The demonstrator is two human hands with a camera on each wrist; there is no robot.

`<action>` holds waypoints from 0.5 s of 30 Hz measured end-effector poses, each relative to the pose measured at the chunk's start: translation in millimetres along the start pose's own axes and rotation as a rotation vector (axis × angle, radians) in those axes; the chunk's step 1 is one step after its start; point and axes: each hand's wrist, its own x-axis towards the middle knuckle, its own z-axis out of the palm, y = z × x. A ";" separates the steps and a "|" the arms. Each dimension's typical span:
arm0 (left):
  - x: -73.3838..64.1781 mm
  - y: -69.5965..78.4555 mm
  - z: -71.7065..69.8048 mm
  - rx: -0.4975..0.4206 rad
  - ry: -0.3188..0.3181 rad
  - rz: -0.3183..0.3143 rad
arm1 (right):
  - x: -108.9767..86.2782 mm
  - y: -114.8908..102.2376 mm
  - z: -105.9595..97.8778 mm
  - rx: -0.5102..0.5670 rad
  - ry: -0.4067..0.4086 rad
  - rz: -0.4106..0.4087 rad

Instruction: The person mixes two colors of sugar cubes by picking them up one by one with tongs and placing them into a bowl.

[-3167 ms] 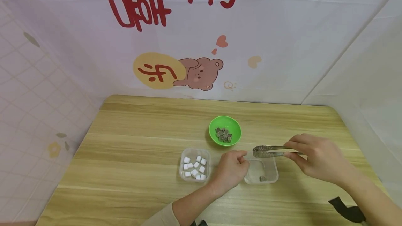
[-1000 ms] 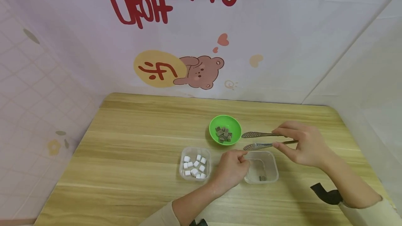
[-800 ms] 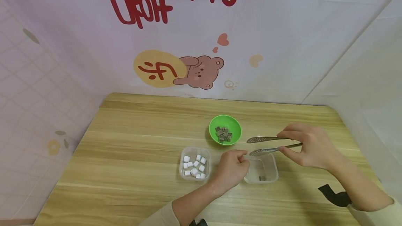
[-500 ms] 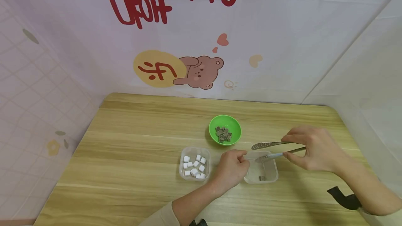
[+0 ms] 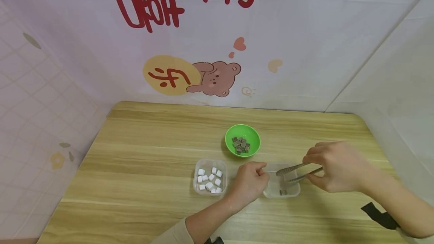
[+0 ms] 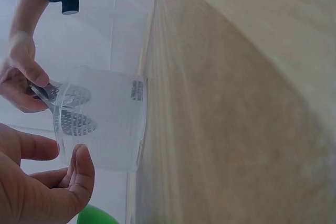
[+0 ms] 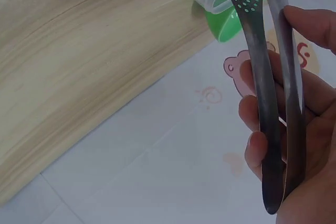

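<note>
Holding slim silver metal tongs (image 7: 266, 98) in the right-hand grip (image 5: 333, 166), with thumb against one arm and fingers along the other. Pointing perforated tips down inside a clear square plastic container (image 5: 274, 184) at the right, seen through its wall in the left wrist view, spread apart from each other. Lying on that container's floor, near the front side and apart from the tips: a single small grey-brown cube (image 5: 283, 192). Holding the container's left rim between thumb and curled fingers of the left-hand grip (image 5: 250, 182). Standing behind, a bit to the left: a round bright green bowl (image 5: 250, 132) with a heap of small grey-brown cubes (image 5: 239, 144) at the bottom. Sitting left of the left-hand grip, just apart: a second clear square plastic container (image 5: 206, 164) with small white cubes (image 5: 210, 186) scattered inside. Resting all on a pale wood-grain bench (image 5: 152, 150). Hanging behind: a white fabric backdrop (image 5: 288, 22) printed with red characters (image 5: 157, 12), a brown cartoon bear (image 5: 218, 80) and a yellow disc (image 5: 169, 91). Showing also, at the bottom: cream sleeves (image 5: 174, 233) and a black wrist piece (image 5: 379, 216) by the right forearm.
</note>
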 end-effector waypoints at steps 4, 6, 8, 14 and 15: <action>0.8 -0.4 0.0 0.001 -0.003 -0.002 | 5.2 -4.2 -0.6 -0.022 -0.056 -0.020; 1.1 -0.8 0.1 0.002 -0.005 -0.002 | 8.1 -6.4 -0.9 -0.029 -0.099 -0.031; 1.3 -0.6 0.1 -0.002 -0.006 -0.008 | 11.0 -8.9 -1.4 -0.027 -0.148 -0.034; 1.2 -0.8 0.4 -0.010 -0.012 -0.019 | 19.3 -18.1 -1.4 -0.037 -0.266 -0.020; 1.2 -1.2 0.4 -0.009 -0.012 -0.016 | 20.6 -19.7 -1.2 -0.038 -0.280 -0.018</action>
